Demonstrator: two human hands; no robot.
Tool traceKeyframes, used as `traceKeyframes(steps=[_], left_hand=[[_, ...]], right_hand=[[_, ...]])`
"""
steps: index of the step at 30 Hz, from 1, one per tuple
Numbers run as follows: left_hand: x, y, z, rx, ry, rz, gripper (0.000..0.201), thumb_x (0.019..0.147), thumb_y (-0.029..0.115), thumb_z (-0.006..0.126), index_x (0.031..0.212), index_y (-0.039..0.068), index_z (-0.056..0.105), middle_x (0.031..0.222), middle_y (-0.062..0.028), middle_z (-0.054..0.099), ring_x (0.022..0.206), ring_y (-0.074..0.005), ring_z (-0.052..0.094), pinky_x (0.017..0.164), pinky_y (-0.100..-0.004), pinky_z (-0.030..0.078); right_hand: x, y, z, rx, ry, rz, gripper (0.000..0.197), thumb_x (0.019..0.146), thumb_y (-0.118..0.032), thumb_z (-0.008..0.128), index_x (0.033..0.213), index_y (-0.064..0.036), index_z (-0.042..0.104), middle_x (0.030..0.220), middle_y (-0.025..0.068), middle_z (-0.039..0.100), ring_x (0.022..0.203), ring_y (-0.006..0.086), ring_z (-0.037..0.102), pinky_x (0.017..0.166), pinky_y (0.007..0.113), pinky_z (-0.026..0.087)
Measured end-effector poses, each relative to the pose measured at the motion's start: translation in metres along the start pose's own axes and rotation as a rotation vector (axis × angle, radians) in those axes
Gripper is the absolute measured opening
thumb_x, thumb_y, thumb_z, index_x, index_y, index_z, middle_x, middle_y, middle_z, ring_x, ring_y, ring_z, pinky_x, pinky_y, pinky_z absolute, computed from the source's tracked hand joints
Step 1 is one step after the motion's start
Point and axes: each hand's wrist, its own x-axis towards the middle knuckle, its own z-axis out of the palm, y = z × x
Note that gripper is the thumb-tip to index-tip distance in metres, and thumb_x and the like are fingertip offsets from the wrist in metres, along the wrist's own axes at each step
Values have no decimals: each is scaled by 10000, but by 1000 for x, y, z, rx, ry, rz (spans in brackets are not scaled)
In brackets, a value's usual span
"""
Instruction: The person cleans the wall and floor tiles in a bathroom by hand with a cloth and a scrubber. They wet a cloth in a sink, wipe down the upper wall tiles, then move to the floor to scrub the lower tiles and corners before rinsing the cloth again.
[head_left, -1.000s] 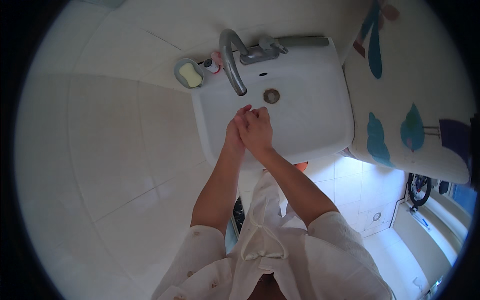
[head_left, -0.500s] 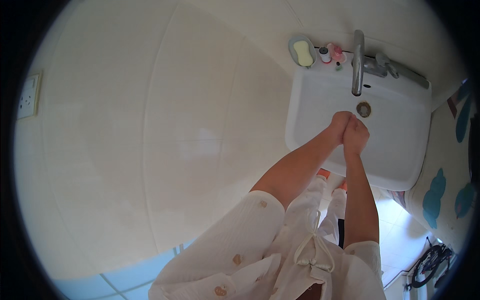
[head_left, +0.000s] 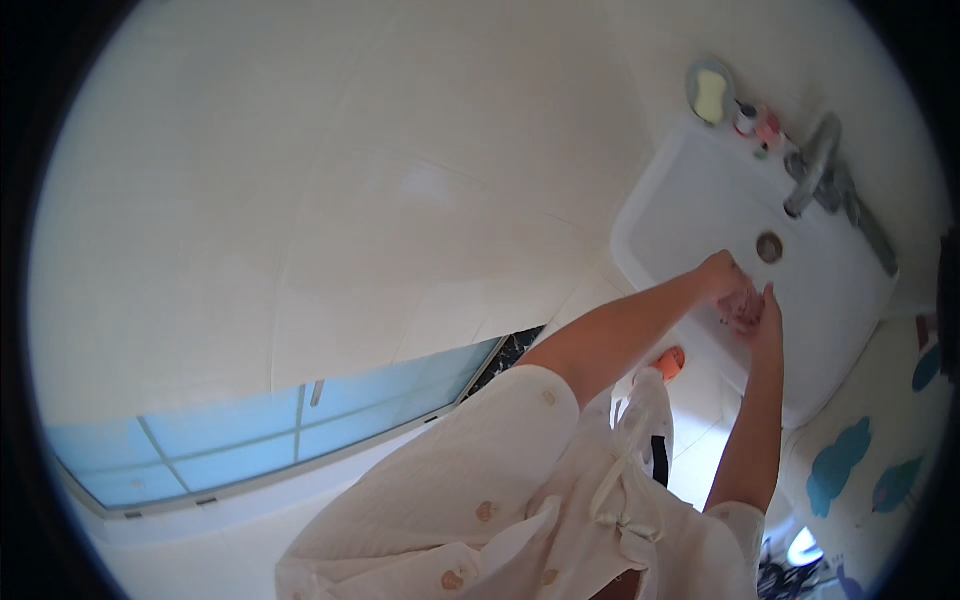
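Observation:
Over the near part of a white washbasin (head_left: 690,190) I hold both hands close together. My left hand (head_left: 718,274) is bent inward at the wrist, toward the right one. My right hand (head_left: 766,318) faces it, thumb stretched up. Between them is a pinkish blur of fingers and palm, smeared by motion. Whether anything small lies in the hands cannot be made out. Just beyond my hands is the round drain (head_left: 769,247). The chrome faucet (head_left: 822,160) arches above the basin's far side, its spout apart from my hands; no water stream shows.
A pale yellow soap bar (head_left: 710,96) lies in a grey dish on the far left rim. Beside it stand a small white bottle (head_left: 746,118) and a pink item (head_left: 768,128). A tiled wall (head_left: 430,230) borders the left; a patterned curtain-like surface (head_left: 840,465) hangs at right.
My hands were clasped together near the drain; now they are parted slightly, with blurred fingers between them. The view has turned, shifting the basin right and bringing a blue-paned frame into sight.

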Motion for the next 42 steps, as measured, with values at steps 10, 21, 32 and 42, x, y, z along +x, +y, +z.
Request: traceKeyframes(steps=[10,21,32,42], left_hand=[[-168,24,-56,538,562,896,129,598,18,633,694,35,549,715,-159,573,699,-355,551,588,-432,424],[-422,-5,-149,132,507,340,172,797,158,683,819,56,545,751,-11,544,684,-103,518,574,-269,413],[-550,-40,-190,1002,1272,503,107,738,78,650,840,78,619,853,-90,576,778,-206,573,666,-304,463],[-647,45,-191,370,1531,591,88,758,59,648,840,34,627,648,-106,619,538,-220,616,489,-324,480]], right_hand=[[-72,-11,42,4,148,-418,164,857,-267,658,935,-140,588,807,-22,605,735,103,569,610,281,453],[-101,82,221,-923,-19,-890,323,828,-304,693,722,-1,658,616,62,599,470,144,534,390,284,417],[-197,157,357,-466,-401,-177,351,865,-403,656,829,-56,626,659,40,563,552,187,568,548,414,558],[-311,125,479,-100,-1164,-989,548,888,-141,603,1371,12,393,1317,193,502,1229,274,498,976,411,453]])
